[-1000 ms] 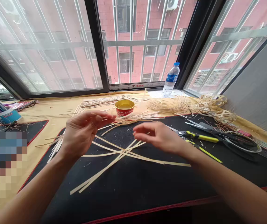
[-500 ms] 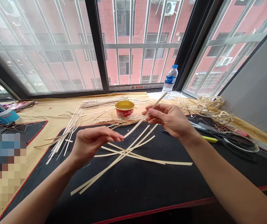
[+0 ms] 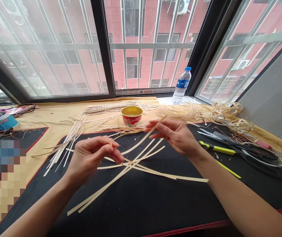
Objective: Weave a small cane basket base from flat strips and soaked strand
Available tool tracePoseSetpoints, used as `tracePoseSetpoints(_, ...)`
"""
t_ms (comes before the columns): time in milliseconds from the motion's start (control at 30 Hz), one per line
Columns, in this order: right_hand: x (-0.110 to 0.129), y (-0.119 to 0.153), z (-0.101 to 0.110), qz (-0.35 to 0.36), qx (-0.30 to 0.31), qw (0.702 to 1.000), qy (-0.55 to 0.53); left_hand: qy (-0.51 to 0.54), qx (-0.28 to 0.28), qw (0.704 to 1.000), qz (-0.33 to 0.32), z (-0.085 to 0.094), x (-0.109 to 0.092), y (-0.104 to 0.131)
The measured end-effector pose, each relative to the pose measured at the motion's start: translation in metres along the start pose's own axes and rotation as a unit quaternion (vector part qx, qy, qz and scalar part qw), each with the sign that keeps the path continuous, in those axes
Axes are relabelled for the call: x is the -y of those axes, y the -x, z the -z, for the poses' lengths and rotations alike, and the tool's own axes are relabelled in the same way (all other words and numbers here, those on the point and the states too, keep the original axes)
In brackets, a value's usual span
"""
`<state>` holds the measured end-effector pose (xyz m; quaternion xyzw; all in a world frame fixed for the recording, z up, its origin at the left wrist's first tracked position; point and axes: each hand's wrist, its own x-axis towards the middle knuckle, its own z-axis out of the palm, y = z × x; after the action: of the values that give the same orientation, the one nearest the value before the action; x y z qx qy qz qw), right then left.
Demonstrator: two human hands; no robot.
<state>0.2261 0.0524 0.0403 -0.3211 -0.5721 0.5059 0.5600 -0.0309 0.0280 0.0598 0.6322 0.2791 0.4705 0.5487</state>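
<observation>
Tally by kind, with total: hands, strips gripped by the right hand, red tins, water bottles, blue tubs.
Hands: 2, left hand and right hand
Right hand's strip: 1
Red tin: 1
Water bottle: 1
Blue tub: 1
Total: 6

So it's one head-worn cam, up above the near side of the counter, facing forward and tipped down, with the left forearm and right forearm running in from the bottom corners. It's super wide and close enough that the black mat fills most of the lower half, while the top is basically all window past the counter's far edge.
</observation>
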Motion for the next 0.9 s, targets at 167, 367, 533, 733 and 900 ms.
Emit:
tracePoseSetpoints(167,0.012,0.013,-0.012,0.096,0.116,0.988,0.022,-0.057,-0.041,0.997,0.036,-0.007,-0.007,-0.002)
tracePoseSetpoints(367,0.012,0.028,-0.024,0.129,0.09,0.985,0.077,-0.134,-0.004,0.991,0.018,-0.023,-0.01,-0.002)
tracePoseSetpoints(533,0.011,0.026,-0.025,0.159,0.088,0.974,0.134,-0.198,0.034,0.978,0.052,-0.028,-0.02,-0.007)
tracePoseSetpoints(733,0.008,0.025,-0.022,0.052,0.07,0.991,0.102,-0.201,0.067,0.976,0.043,-0.023,-0.022,-0.016)
tracePoseSetpoints(900,0.007,0.022,-0.018,0.006,0.115,0.988,0.099,-0.173,0.067,0.982,0.045,-0.015,-0.004,-0.015)
